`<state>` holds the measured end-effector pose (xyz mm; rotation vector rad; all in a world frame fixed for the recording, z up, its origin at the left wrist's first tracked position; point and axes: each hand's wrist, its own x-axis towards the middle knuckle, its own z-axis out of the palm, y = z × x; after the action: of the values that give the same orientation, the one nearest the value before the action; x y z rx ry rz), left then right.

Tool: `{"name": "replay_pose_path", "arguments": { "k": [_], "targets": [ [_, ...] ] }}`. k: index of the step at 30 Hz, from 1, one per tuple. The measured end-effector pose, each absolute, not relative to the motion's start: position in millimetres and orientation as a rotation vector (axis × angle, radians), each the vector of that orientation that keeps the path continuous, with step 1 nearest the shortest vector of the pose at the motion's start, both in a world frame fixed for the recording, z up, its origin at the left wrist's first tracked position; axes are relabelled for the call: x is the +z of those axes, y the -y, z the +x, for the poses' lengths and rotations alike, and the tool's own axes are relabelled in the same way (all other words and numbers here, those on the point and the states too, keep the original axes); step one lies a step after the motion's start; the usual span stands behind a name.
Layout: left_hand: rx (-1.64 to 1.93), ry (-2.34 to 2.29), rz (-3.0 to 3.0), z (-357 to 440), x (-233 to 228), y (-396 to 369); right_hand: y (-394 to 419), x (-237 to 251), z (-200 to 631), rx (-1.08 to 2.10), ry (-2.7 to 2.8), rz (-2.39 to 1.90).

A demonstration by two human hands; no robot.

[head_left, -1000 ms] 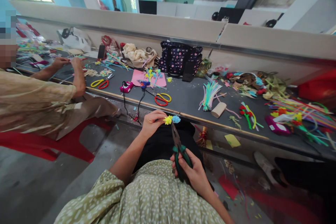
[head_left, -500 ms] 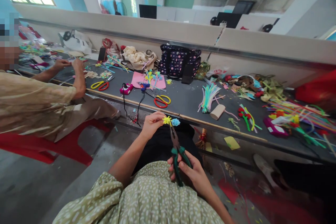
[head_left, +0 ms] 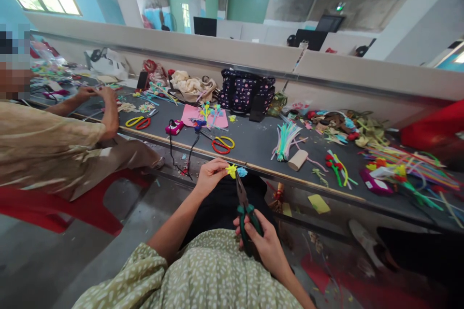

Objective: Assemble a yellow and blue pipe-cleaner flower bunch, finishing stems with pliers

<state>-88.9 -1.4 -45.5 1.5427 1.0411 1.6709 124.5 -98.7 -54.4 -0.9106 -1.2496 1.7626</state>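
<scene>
Between the fingertips of my left hand [head_left: 211, 176] is a small yellow fuzzy flower [head_left: 232, 170], pinched at its left side. A light-blue fuzzy flower [head_left: 242, 172] sits just to its right. My right hand [head_left: 261, 235] is wrapped round the green handles of long-nose pliers [head_left: 244, 205]. The jaws point up and away from me, and their tips reach the flowers. Whether the tips grip a stem there is too small to tell. Both hands are above my lap, in front of the table edge.
On the dark table [head_left: 250, 137] lie red-and-yellow scissors [head_left: 222, 145], a blue glue gun [head_left: 198, 125] on pink paper, a bundle of pipe cleaners [head_left: 285, 141] and a cardboard roll [head_left: 297, 160]. A patterned bag [head_left: 246, 89] stands behind. A co-worker [head_left: 47, 149] sits at the left.
The plier handles have drawn closer together in my right hand. The yellow flower has turned slightly and moved a little nearer the plier tips. The view has shifted slightly.
</scene>
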Motion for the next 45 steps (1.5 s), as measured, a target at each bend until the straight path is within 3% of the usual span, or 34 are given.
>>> {"name": "replay_pose_path", "arguments": {
  "k": [7, 17, 45],
  "targets": [
    [1.746, -1.012, 1.296, -87.6, -47.6, -1.1, 100.2, -51.7, 130.3, 2.058, 1.091, -0.687],
    [1.743, -0.802, 1.165, -83.7, -51.5, -1.7, 100.6, -41.5, 128.8, 2.214, 0.905, -0.606],
    [1.723, -0.793, 1.162, -75.4, -49.0, 2.7, 101.4, -58.8, 131.6, 2.171, 0.926, -0.652]
  ]
}}
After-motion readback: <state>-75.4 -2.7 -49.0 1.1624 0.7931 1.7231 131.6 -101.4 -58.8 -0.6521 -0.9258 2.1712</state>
